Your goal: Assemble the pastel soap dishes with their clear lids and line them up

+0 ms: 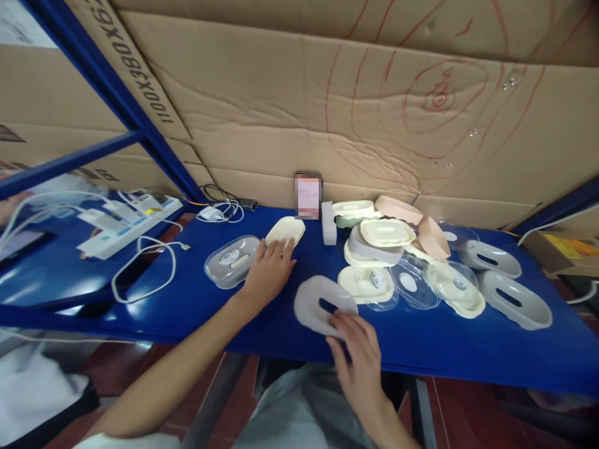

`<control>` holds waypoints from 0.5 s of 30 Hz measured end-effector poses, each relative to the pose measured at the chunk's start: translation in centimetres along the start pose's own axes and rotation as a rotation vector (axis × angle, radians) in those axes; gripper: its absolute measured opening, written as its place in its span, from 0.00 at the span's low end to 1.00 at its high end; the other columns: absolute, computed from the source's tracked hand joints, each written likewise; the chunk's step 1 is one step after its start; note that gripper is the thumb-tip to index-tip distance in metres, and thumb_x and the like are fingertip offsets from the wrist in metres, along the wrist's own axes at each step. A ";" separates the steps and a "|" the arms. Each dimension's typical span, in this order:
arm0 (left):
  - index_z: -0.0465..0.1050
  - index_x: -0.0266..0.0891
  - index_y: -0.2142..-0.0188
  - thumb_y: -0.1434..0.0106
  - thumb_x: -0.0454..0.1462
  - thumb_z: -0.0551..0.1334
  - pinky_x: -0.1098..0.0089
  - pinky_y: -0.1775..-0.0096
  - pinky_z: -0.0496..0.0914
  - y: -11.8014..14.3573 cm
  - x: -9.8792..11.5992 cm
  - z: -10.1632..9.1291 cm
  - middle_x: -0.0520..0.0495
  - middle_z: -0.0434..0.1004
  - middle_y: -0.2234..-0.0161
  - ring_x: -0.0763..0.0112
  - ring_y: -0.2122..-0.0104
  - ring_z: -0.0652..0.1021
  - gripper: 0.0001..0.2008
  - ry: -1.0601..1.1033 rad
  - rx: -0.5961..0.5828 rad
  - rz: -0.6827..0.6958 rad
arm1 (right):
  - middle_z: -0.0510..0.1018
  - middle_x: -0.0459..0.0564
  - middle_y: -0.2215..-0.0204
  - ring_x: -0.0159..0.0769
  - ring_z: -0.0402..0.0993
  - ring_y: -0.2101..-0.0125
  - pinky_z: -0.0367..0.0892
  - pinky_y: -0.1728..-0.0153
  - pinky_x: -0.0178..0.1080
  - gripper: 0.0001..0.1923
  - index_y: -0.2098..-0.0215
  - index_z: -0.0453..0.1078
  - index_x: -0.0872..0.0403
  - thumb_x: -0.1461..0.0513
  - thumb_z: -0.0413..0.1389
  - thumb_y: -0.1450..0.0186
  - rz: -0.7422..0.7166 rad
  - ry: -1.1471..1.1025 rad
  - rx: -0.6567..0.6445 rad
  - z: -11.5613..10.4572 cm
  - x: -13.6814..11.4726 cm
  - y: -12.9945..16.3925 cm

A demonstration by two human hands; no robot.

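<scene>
My left hand [267, 269] lies flat on the blue table [196, 299], its fingertips touching a cream oval tray [285, 231]; a clear-lidded oval box [231, 260] sits just left of it. My right hand [358, 352] rests at the near edge of a grey oval piece with a slot [314, 300], fingers touching it. Whether it grips the piece is unclear.
A heap of cream, pink, grey and clear oval trays and lids [402, 262] fills the right of the table, with two grey slotted pieces [512, 299] at the far right. White power strips and cables [126, 231] lie left. A cardboard wall [374, 112] stands behind.
</scene>
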State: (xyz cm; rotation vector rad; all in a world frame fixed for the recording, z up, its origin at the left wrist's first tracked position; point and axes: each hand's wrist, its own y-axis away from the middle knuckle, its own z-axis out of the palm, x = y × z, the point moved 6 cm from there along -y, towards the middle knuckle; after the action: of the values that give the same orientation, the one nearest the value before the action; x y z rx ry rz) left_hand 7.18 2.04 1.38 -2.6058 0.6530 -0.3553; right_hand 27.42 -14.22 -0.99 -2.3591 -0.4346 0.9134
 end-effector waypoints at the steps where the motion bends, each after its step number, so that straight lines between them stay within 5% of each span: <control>1: 0.71 0.31 0.36 0.24 0.34 0.56 0.36 0.36 0.68 0.4 0.1 0.2 0.26 0.78 0.42 0.42 0.41 0.79 0.20 -0.005 -0.015 0.007 | 0.84 0.54 0.46 0.45 0.80 0.45 0.76 0.45 0.48 0.18 0.37 0.72 0.48 0.65 0.55 0.23 0.046 -0.049 0.047 -0.7 0.4 0.1; 7: 0.73 0.37 0.42 0.21 0.38 0.57 0.53 0.43 0.79 6.9 2.8 -0.8 0.36 0.80 0.49 0.52 0.45 0.82 0.13 0.078 -0.048 0.070 | 0.83 0.54 0.48 0.44 0.81 0.48 0.78 0.49 0.45 0.16 0.38 0.72 0.48 0.62 0.54 0.22 0.181 -0.112 0.099 -2.9 2.1 0.2; 11: 0.73 0.43 0.44 0.21 0.41 0.60 0.57 0.44 0.81 11.1 3.7 -2.6 0.40 0.77 0.46 0.56 0.45 0.82 0.11 0.302 -0.041 0.076 | 0.82 0.52 0.42 0.46 0.77 0.41 0.75 0.43 0.49 0.19 0.36 0.71 0.46 0.63 0.55 0.23 0.071 -0.050 -0.086 -1.8 1.5 -0.5; 15: 0.66 0.46 0.33 0.25 0.42 0.65 0.51 0.43 0.81 12.8 3.1 -3.5 0.32 0.60 0.30 0.50 0.38 0.78 0.24 0.406 0.050 -0.023 | 0.81 0.51 0.39 0.45 0.74 0.38 0.71 0.40 0.50 0.20 0.34 0.70 0.47 0.64 0.55 0.22 -0.091 0.047 -0.271 0.2 -0.5 -1.2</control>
State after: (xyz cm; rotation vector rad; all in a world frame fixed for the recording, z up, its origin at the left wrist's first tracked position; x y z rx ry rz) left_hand 3.68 -10.91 -1.00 -2.5126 0.7316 -0.9105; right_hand 26.85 -13.46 -0.14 -2.5733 -0.6786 0.7975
